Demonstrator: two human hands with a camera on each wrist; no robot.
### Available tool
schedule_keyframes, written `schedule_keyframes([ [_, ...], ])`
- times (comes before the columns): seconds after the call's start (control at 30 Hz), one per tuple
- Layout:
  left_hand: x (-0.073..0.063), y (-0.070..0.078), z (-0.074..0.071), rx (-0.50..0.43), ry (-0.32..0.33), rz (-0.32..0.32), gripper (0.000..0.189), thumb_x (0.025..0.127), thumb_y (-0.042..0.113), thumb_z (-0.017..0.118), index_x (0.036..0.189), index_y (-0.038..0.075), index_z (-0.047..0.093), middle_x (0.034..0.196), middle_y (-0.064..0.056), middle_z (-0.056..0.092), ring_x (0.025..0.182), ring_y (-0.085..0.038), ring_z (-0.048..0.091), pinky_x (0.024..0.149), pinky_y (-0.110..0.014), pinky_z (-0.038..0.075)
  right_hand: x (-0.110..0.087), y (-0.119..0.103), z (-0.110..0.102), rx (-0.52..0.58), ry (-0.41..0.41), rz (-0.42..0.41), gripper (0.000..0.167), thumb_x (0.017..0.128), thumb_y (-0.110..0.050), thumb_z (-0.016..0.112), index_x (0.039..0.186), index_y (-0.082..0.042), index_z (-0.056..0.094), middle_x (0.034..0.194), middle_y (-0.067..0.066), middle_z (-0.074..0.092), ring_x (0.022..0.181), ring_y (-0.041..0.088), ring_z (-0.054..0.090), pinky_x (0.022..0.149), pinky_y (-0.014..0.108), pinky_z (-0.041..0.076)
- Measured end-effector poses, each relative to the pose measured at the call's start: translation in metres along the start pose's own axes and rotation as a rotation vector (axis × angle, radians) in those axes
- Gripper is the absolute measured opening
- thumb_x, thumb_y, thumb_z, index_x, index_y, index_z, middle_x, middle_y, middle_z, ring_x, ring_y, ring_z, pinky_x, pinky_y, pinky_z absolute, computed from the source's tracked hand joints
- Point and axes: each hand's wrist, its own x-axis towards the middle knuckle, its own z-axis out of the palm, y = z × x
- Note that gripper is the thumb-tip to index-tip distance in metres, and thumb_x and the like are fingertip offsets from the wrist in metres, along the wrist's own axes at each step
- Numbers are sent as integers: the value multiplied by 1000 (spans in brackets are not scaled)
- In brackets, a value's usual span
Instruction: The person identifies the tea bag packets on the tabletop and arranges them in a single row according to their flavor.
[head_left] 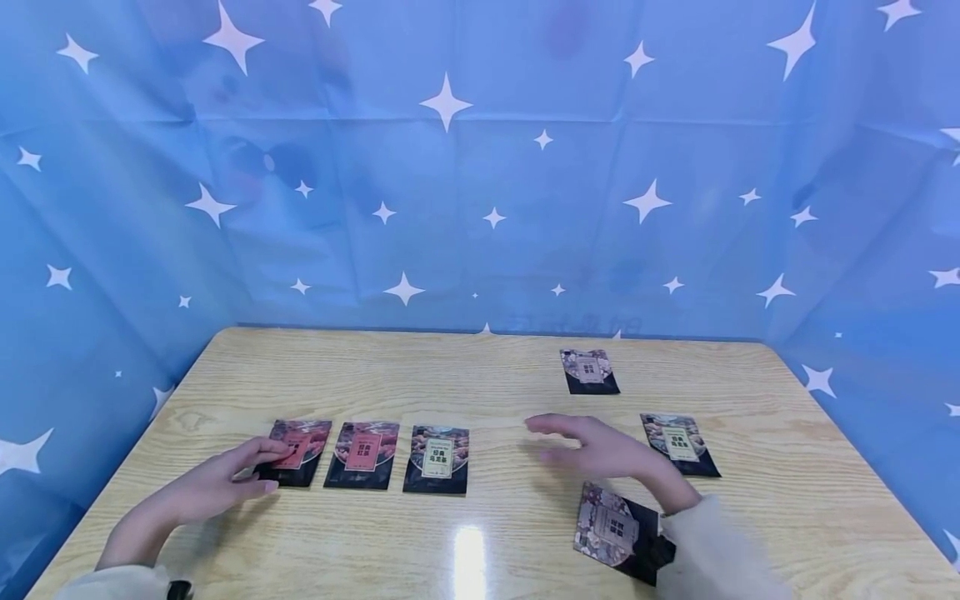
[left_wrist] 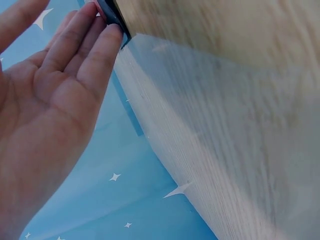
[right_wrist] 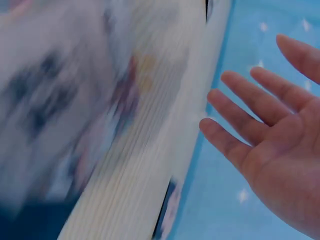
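Note:
My left hand [head_left: 213, 485] rests its fingertips on the leftmost red-labelled tea packet [head_left: 306, 468]. In the left wrist view, its fingers [left_wrist: 75, 55] are nearly straight against the packet's dark edge. To the right lie a second red-labelled tea packet [head_left: 362, 455] and a green-labelled one [head_left: 437, 460], making a row. My right hand [head_left: 600, 450] hovers over the table with spread fingers and holds nothing. Around it are a green-labelled tea packet [head_left: 680, 445], a purple-grey packet [head_left: 591, 372] farther back, and a tilted purple-grey packet [head_left: 609, 527], partly covered by the sleeve.
All the packets lie flat on a light wood-grain table [head_left: 337, 542]. A blue curtain [head_left: 450, 183] with white stars hangs behind the table and along both sides. Bright glare [head_left: 469, 562] marks the tabletop's near middle.

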Motion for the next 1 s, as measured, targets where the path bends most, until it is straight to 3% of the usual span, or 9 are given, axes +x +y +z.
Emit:
schedule_keyframes([
  [0.3, 0, -3, 0, 1, -1, 8, 53, 93, 18, 55, 132, -10, 31, 131, -37, 34, 120, -55, 28, 84, -55, 40, -52, 36, -29, -5, 155, 102, 47, 97, -20, 48, 136, 4, 36, 134, 24, 42, 121, 44, 38, 94, 61, 30],
  [0.43, 0, -3, 0, 7, -2, 18, 54, 92, 17, 55, 131, -11, 31, 131, -37, 34, 119, -55, 28, 84, -56, 40, -75, 46, -40, -22, 212, 169, 48, 96, -20, 48, 136, 5, 37, 133, 26, 42, 121, 46, 37, 92, 55, 36],
  [0.53, 0, -2, 0, 11, -2, 23, 53, 92, 16, 55, 131, -11, 31, 130, -38, 34, 119, -55, 29, 84, -56, 40, -91, 54, -47, -45, 234, 175, 45, 96, -17, 48, 134, 6, 38, 132, 26, 43, 120, 44, 38, 91, 42, 43],
  [0.67, 0, -2, 1, 8, 0, 17, 52, 92, 16, 55, 131, -11, 32, 130, -37, 35, 119, -55, 28, 84, -56, 40, -108, 64, -57, -83, 235, 123, 37, 97, -5, 43, 131, 9, 41, 129, 30, 43, 119, 10, 45, 85, 22, 44],
  [0.77, 0, -1, 0, 4, -4, 22, 52, 93, 16, 54, 131, -11, 31, 130, -37, 34, 119, -55, 28, 84, -56, 40, -118, 74, -62, -76, 224, 101, 36, 96, 1, 41, 130, 13, 39, 127, 34, 42, 110, -14, 36, 81, 16, 43],
  [0.9, 0, -1, 0, 2, -11, 31, 52, 93, 15, 54, 131, -12, 30, 131, -38, 33, 119, -56, 27, 83, -56, 40, -130, 84, -64, -49, 219, 111, 38, 96, 0, 41, 131, 14, 36, 126, 36, 41, 108, -19, 33, 80, 16, 44],
  [1.0, 0, 0, 0, -2, -10, 26, 52, 93, 16, 54, 131, -12, 31, 130, -38, 34, 119, -56, 27, 84, -57, 39, -135, 90, -66, -40, 218, 105, 39, 96, -2, 42, 132, 13, 35, 129, 27, 44, 110, -19, 32, 80, 16, 44],
])
